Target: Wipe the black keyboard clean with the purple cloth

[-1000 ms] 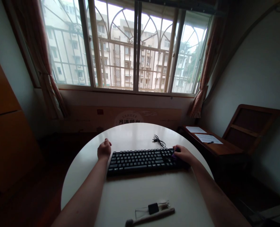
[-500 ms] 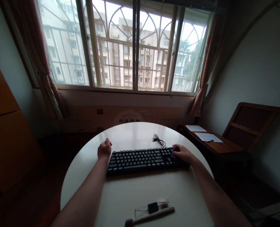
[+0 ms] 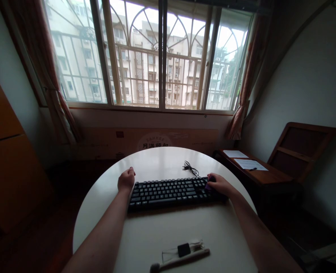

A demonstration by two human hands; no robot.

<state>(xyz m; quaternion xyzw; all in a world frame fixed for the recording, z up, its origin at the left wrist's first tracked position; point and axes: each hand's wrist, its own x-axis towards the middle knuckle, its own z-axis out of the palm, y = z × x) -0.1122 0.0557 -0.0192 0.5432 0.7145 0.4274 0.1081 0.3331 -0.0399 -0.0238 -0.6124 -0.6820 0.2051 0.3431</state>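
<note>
A black keyboard (image 3: 168,192) lies across the white round table in front of me. My left hand (image 3: 126,179) is closed in a fist at the keyboard's left end, thumb side up; the inside of the fist is hidden. Over the number keys, my right hand (image 3: 219,184) pinches a small purple lump (image 3: 209,184) against the keyboard's right part. Fingers cover much of the lump, so its material is unclear. Behind the keyboard lies a bundled black cable (image 3: 191,168).
Near me on the round table (image 3: 145,231) are a toothbrush (image 3: 182,258), a dark square piece (image 3: 184,249) and thin wire-like parts (image 3: 169,253). A wooden bench (image 3: 280,177) with paper sheets (image 3: 250,164) stands at right. A long cardboard box (image 3: 202,138) is under the window.
My left fist has shifted very slightly to the right. The right hand, the purple lump and the keyboard look the same.
</note>
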